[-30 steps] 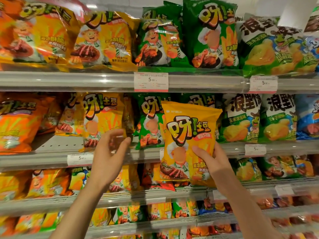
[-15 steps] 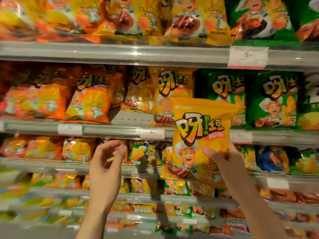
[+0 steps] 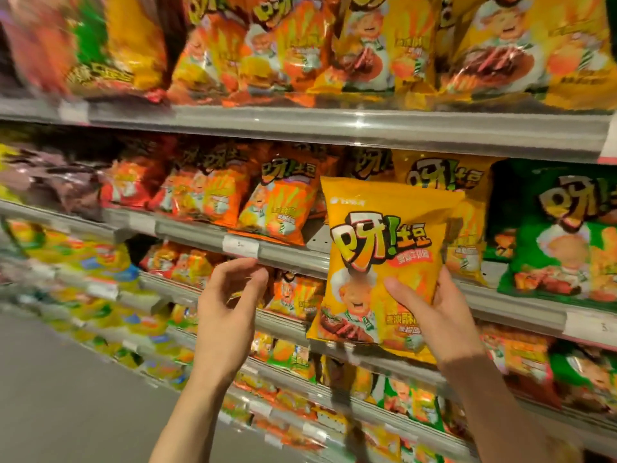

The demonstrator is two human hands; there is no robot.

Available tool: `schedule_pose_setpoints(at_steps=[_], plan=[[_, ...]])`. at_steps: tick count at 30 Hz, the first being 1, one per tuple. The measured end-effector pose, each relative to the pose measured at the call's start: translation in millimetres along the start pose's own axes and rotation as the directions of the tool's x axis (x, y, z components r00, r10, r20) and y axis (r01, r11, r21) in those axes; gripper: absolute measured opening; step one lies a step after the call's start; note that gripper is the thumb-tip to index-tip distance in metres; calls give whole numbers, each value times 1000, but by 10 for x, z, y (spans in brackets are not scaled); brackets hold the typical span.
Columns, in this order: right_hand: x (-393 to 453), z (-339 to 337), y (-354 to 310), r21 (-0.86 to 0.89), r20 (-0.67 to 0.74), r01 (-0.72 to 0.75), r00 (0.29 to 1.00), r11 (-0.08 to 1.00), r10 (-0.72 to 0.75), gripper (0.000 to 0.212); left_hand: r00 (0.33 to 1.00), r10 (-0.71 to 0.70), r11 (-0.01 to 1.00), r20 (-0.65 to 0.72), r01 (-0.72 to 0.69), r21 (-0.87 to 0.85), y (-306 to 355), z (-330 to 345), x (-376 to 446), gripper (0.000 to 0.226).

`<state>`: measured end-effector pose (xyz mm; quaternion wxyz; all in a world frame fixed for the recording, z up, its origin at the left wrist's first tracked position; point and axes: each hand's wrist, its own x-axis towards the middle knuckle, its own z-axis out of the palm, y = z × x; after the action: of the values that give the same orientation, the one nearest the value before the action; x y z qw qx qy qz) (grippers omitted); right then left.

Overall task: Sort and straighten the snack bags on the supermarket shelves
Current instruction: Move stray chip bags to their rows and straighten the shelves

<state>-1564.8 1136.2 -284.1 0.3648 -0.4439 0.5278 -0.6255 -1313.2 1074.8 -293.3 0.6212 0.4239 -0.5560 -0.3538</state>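
The yellow bag [image 3: 384, 262] stands almost straight up, long side up and down, its top leaning a little left and its front facing us. It is in the air, in front of the middle shelf [image 3: 287, 252]. The right hand [image 3: 437, 315] holds it near the bottom right corner, thumb [image 3: 400, 292] pressed on the front and the other fingers hidden behind. The left hand [image 3: 227, 312] is just below the shelf edge, fingers loosely curled and holding nothing. Orange bags [image 3: 277, 205] and a green bag [image 3: 557, 235] sit on the shelf. Gray floor [image 3: 66, 396] shows at the lower left.
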Motion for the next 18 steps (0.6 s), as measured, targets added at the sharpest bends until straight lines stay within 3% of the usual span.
schedule_pose_setpoints(at_steps=[5,9,13,18], plan=[[240,325,-76,1,80,28,996,1000,-28,58,1000,14,1000,-18,-14,6,-18,-172,272,12],[482,521,-105,-26,82,41,996,999,-39,55,1000,13,1000,16,-13,15,-112,-272,553,11],[626,717,-75,-82,-14,42,999,996,-44,52,993,55,998,105,-59,34,-272,-323,948,12],[826,871,-171,-176,-150,10,988,984,-37,41,938,123,975,323,-174,135,-406,-171,1477,14]])
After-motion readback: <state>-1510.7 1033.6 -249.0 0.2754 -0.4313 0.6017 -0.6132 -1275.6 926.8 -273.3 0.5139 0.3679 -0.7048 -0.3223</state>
